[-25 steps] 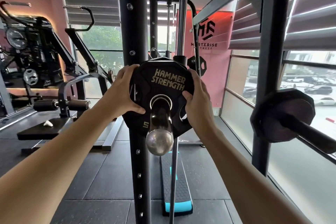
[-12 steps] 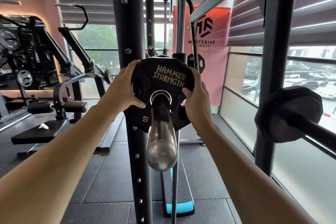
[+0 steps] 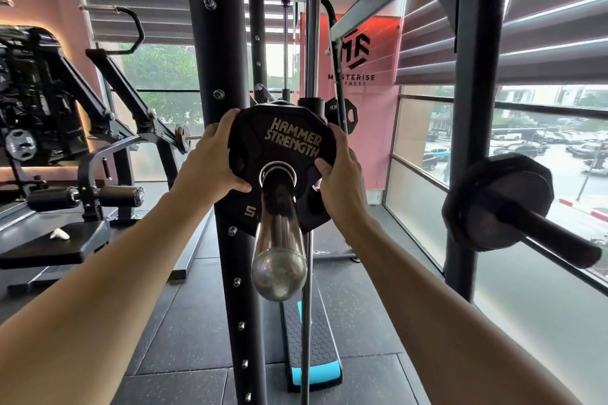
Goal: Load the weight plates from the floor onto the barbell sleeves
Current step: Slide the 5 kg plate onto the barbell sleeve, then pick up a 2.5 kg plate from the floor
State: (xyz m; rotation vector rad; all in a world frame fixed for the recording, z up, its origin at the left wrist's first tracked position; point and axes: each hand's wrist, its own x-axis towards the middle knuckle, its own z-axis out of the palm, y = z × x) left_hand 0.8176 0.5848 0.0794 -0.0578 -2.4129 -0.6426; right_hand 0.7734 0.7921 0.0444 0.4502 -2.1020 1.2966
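Observation:
A black weight plate (image 3: pixel 289 138) with gold "HAMMER STRENGTH" lettering and a "5" sits on the chrome barbell sleeve (image 3: pixel 279 240), which points straight at me. The sleeve passes through the plate's centre hole. My left hand (image 3: pixel 214 158) grips the plate's left edge and my right hand (image 3: pixel 339 181) grips its right edge, thumbs on the front face. The sleeve's rounded end sticks out well in front of the plate.
A black rack upright (image 3: pixel 227 174) stands just behind the plate. To the right, another plate on a storage peg (image 3: pixel 500 204) juts out from a second upright (image 3: pixel 473 141) by the window. A step platform (image 3: pixel 312 348) lies on the floor below. Gym machines (image 3: pixel 49 128) fill the left.
Both hands have pushed the plate farther along the sleeve, away from me, so more of the chrome sleeve shows in front of it.

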